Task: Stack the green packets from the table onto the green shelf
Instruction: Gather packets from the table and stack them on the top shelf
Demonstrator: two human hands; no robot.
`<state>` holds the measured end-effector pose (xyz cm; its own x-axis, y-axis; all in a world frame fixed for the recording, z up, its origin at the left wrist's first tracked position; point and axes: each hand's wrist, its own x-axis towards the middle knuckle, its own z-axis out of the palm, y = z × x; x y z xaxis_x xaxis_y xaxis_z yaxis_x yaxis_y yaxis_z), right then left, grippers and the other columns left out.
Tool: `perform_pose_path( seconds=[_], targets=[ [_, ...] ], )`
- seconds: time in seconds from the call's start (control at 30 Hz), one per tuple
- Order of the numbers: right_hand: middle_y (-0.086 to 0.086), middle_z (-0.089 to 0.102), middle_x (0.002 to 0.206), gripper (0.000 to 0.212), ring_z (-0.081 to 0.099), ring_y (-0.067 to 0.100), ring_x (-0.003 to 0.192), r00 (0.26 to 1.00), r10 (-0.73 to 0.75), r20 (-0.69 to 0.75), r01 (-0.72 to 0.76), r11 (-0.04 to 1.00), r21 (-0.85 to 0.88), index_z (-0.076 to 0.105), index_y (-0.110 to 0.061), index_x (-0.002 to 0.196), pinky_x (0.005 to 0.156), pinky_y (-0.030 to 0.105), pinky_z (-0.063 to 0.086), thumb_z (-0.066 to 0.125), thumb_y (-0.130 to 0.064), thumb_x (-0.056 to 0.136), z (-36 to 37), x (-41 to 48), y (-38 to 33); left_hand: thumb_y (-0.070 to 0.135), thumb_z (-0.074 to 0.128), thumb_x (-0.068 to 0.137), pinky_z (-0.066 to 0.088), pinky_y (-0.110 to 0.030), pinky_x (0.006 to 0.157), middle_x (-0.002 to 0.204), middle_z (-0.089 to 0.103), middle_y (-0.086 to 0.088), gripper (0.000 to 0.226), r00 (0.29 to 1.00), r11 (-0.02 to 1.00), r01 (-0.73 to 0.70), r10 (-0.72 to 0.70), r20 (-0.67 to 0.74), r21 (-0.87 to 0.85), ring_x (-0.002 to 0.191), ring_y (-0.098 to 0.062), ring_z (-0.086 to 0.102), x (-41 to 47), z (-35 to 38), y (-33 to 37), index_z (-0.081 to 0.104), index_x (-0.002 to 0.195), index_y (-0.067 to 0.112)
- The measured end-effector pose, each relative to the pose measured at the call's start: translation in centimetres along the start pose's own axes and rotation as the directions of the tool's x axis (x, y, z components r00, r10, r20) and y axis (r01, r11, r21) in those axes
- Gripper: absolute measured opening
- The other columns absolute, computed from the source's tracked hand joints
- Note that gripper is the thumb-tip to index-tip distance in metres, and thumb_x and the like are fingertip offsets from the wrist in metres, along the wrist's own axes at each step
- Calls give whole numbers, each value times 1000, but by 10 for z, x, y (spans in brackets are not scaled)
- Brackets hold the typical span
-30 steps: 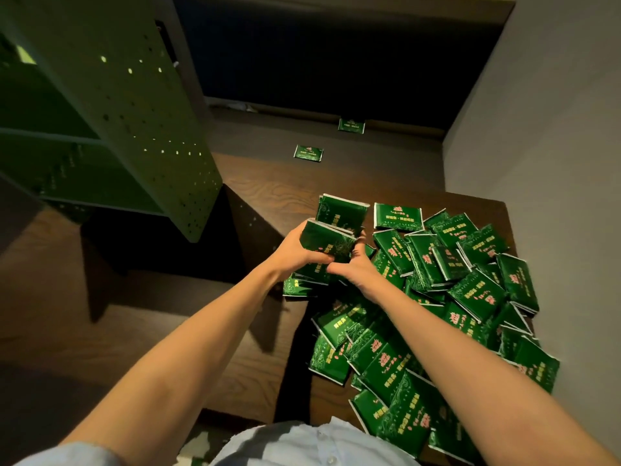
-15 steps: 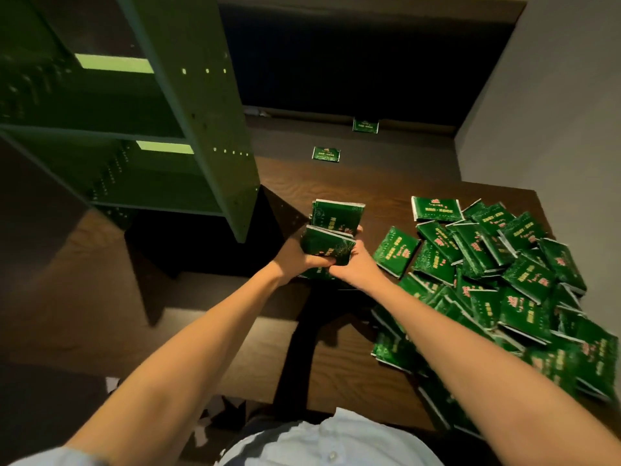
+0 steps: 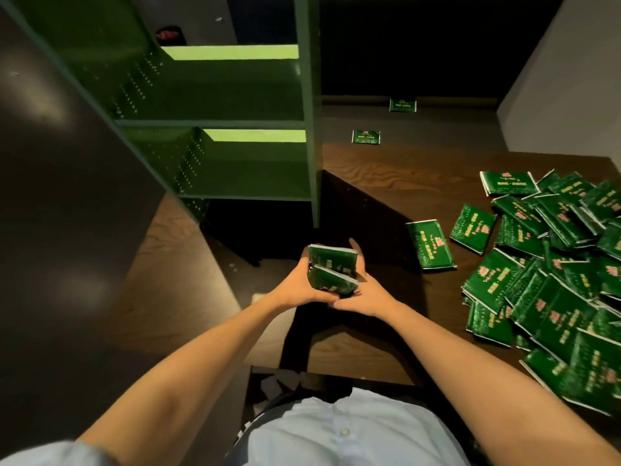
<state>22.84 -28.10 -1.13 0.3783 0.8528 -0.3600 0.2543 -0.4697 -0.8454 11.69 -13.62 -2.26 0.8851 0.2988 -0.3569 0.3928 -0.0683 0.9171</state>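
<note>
Since last frame, your view has swung left; bundle of green packets point(image 3: 332, 270) has come off pile, now clear of bench point(image 3: 386, 183) edge. Your left hand point(image 3: 297, 290) and right hand point(image 3: 364, 292) both closed in tight grip around bundle, cupping it from both sides. Loose packet pile point(image 3: 544, 264) lies well apart, right. Beyond, green shelf point(image 3: 248, 153) open, tiers bare: placement likely next.

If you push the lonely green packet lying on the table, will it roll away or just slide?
The single packet lies flat on the wooden table, so it would probably slide, not roll. Its surface looks glossy, so it may be a bit slippery. The bundle of packets, pinched between the left hand and right hand, keeps its shape, so each is likely light and fairly firm.
</note>
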Motion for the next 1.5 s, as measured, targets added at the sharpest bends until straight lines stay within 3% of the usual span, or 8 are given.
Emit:
perform_pose_path(
  seconds=[0.37, 0.53, 0.67, 0.9, 1.07, 1.23, 1.37, 1.5],
  targets=[
    [14, 50, 135, 81, 48, 28, 127, 964, 220, -152, -164, 935, 316, 20, -2, 146, 107, 37, 39, 61, 15, 78, 17, 18, -19, -2, 86, 60, 40, -11, 98, 128, 51, -1, 122, 994, 999, 28, -23, -105, 39, 121, -12, 50, 2, -3, -4, 1, 147, 6],
    [11, 42, 146, 78, 46, 14, 123, 955, 191, 226, -232, 957, 172, 36, -14, 142, 108, 28, 35, 77, -15, 75, 15, 15, -11, 11, 87, 54, 49, -37, 98, 117, 63, -4, 87, 981, 994, 78, -63, -185, 74, 115, -23, 61, -4, -2, -11, 37, 125, 20],
    [9, 23, 155, 97, 31, 24, 140, 980, 182, -75, -124, 866, 485, -7, -24, 149, 106, 29, 32, 65, -10, 86, 2, 27, -34, 13, 85, 55, 49, -39, 99, 117, 62, -1, 93, 956, 997, 80, -75, -285, 7, 115, -20, 60, -5, -6, -13, 34, 132, 20],
    [10, 44, 144, 61, 48, 26, 128, 947, 274, -166, -189, 896, 401, 25, -18, 148, 97, 29, 42, 54, -29, 95, 4, 52, -55, 32, 91, 45, 37, -46, 111, 135, 52, 3, 122, 972, 991, 104, -85, -221, 78, 132, -19, 46, -2, -12, -49, 11, 131, 61],
    [17, 58, 128, 61, 59, 30, 112, 870, 493, -28, -420, 768, 483, 36, -11, 141, 97, 38, 49, 50, -45, 93, 25, 50, -33, 18, 88, 58, 50, -40, 98, 121, 65, -3, 86, 967, 970, 97, -39, -252, 224, 114, -19, 61, -13, -12, -13, 45, 132, 17],
    [8, 38, 149, 63, 35, 24, 138, 849, 56, -525, -77, 997, -18, 28, -14, 147, 113, 34, 29, 56, -23, 91, -8, 38, -47, 37, 76, 67, 37, -38, 100, 126, 54, -5, 79, 986, 517, 103, 60, -156, 850, 117, -26, 51, 6, -24, 30, 39, 135, 18],
    [5, 2, 160, 97, -6, 25, 148, 991, 66, 119, 36, 718, -695, 1, -18, 152, 120, 49, -2, 65, -31, 80, -5, 38, -58, 42, 68, 77, 29, -40, 108, 140, 42, -13, 88, 993, 166, 67, -110, -50, 984, 127, -30, 42, 25, -7, 45, 24, 146, 10],
    [10, -15, 159, 115, -18, 27, 146, 934, 336, 123, -69, 505, -860, -13, -12, 150, 117, 55, -8, 69, -44, 76, 12, 41, -36, 48, 74, 71, 20, -44, 115, 153, 25, -13, 110, 972, 139, 94, -229, -61, 986, 139, -31, 27, 30, 18, 21, 9, 151, 10]
  ],
)
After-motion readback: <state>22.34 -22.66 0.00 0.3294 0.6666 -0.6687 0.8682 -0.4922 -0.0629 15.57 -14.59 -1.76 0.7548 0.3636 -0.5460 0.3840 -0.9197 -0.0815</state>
